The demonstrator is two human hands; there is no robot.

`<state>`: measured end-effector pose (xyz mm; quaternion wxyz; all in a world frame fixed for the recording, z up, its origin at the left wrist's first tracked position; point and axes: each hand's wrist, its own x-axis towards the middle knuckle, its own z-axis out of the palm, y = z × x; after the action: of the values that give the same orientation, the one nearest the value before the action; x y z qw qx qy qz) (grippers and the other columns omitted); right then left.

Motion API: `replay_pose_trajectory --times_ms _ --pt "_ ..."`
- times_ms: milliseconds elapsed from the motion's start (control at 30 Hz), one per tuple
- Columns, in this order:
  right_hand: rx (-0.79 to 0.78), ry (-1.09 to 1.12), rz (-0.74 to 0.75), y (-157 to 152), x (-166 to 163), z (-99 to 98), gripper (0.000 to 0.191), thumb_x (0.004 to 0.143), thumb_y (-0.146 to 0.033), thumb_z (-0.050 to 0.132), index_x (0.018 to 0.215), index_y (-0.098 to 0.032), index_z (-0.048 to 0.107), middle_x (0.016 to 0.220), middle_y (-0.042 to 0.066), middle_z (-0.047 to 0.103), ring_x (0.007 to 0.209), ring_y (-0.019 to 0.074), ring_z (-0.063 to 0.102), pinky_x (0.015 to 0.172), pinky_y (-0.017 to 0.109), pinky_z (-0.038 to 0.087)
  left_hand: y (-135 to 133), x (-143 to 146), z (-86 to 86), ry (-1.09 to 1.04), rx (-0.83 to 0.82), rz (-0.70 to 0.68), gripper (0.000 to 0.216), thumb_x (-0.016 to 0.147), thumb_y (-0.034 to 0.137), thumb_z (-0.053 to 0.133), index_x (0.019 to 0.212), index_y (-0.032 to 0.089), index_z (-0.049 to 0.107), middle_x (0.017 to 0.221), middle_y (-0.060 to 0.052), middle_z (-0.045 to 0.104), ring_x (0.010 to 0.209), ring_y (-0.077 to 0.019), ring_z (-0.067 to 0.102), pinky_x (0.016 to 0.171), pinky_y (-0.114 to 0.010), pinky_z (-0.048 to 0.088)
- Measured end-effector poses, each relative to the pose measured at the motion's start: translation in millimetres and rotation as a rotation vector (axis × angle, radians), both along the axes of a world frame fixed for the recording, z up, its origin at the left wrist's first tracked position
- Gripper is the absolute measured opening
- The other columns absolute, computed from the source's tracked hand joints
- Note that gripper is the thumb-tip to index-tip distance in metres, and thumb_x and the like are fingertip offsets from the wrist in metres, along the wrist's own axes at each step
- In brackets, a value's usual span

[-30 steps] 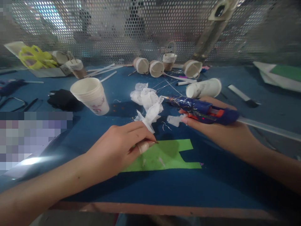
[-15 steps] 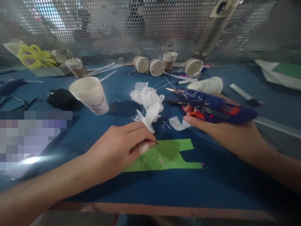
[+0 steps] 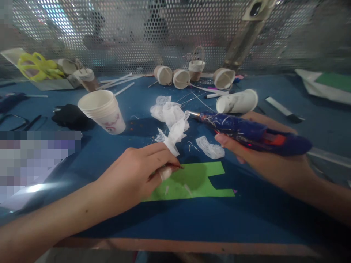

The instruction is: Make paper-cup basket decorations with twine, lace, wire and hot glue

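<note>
My right hand (image 3: 263, 146) is wrapped round a blue glue gun (image 3: 246, 131) with a red-orange part and a small red light. Its metal nozzle points left, toward the crumpled white lace (image 3: 172, 120). My left hand (image 3: 150, 168) rests at the left part of a green paper piece (image 3: 197, 179), which has a notch cut in its right end. Thumb and forefinger are pinched together, and a tiny dark brown tip shows at them; the rest of it is hidden. A pale wrap circles one finger. A short lace strip (image 3: 210, 148) lies between the hands.
Stacked paper cups (image 3: 102, 111) stand at left; another cup (image 3: 237, 101) lies behind the glue gun. Several small brown-and-white cups (image 3: 181, 78) line the back by a perforated metal screen (image 3: 123, 36). Yellow-handled scissors (image 3: 40, 67) sit in a box. A marker (image 3: 283, 109) lies at right.
The glue gun in my right hand has tilted and come slightly down, its nozzle lower and further left. My right fingers have come away from the lace strip. My left hand keeps its pinch.
</note>
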<state>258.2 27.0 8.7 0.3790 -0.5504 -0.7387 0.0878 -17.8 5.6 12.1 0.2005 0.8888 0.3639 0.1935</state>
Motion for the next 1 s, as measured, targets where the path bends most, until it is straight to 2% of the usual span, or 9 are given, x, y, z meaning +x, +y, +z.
replay_pose_trajectory --times_ms 100,167,300,433,567,700,1000 --pt "0.071 0.007 0.119 -3.8 2.6 1.3 0.022 0.083 -0.038 0.074 0.074 -0.025 0.059 0.071 -0.004 0.065 0.056 0.0150 0.060 0.051 0.030 0.045 0.8 0.4 0.2 0.046 -0.025 -0.002 0.021 0.099 0.012 0.050 0.106 0.023 0.066 0.105 0.003 0.070 0.092 -0.0127 0.069 0.074 -0.024 0.047" --pt "0.044 0.003 0.230 -3.9 6.7 2.9 0.018 0.086 -0.033 0.071 0.075 -0.025 0.059 0.079 -0.002 0.067 0.068 0.0172 0.064 0.057 0.030 0.048 0.9 0.6 0.3 0.071 -0.042 0.001 0.022 0.099 0.013 0.049 0.107 0.024 0.066 0.106 0.004 0.070 0.092 -0.0137 0.069 0.075 -0.026 0.047" --pt "-0.096 -0.113 0.379 2.1 19.6 6.3 0.020 0.086 -0.032 0.069 0.073 -0.025 0.056 0.070 -0.004 0.063 0.059 0.0157 0.058 0.052 0.030 0.042 0.5 0.9 1.3 0.120 -0.077 0.022 0.021 0.099 0.016 0.048 0.105 0.026 0.066 0.107 0.004 0.070 0.090 -0.0151 0.069 0.073 -0.028 0.047" --pt "-0.116 -0.229 0.491 6.1 28.6 8.3 0.021 0.084 -0.031 0.066 0.072 -0.025 0.050 0.070 -0.004 0.060 0.056 0.0143 0.054 0.050 0.029 0.039 -0.6 1.6 1.8 0.147 -0.071 0.017 0.019 0.099 0.017 0.048 0.104 0.025 0.065 0.105 0.004 0.070 0.087 -0.0158 0.068 0.069 -0.028 0.046" --pt "-0.084 -0.311 0.579 5.5 28.8 7.2 0.019 0.081 -0.025 0.064 0.074 -0.026 0.046 0.066 -0.006 0.056 0.053 0.0129 0.049 0.049 0.027 0.036 -1.9 2.5 0.6 0.136 -0.050 0.008 0.020 0.100 0.018 0.048 0.104 0.023 0.066 0.105 0.001 0.070 0.087 -0.0166 0.068 0.071 -0.029 0.047" --pt "-0.064 -0.311 0.679 6.5 27.5 4.2 0.018 0.085 -0.023 0.059 0.075 -0.026 0.044 0.067 -0.007 0.056 0.057 0.0137 0.052 0.054 0.028 0.036 -1.9 3.2 -1.2 0.121 -0.032 -0.012 0.021 0.101 0.018 0.048 0.107 0.021 0.067 0.105 0.000 0.070 0.093 -0.0175 0.068 0.077 -0.030 0.048" --pt "-0.068 -0.344 0.742 10.2 29.2 -1.4 0.019 0.086 -0.031 0.059 0.077 -0.027 0.042 0.071 -0.005 0.055 0.061 0.0152 0.051 0.057 0.029 0.035 0.2 4.1 -3.5 0.078 -0.021 -0.050 0.020 0.101 0.019 0.050 0.105 0.019 0.070 0.101 -0.002 0.069 0.090 -0.0168 0.064 0.076 -0.028 0.048"
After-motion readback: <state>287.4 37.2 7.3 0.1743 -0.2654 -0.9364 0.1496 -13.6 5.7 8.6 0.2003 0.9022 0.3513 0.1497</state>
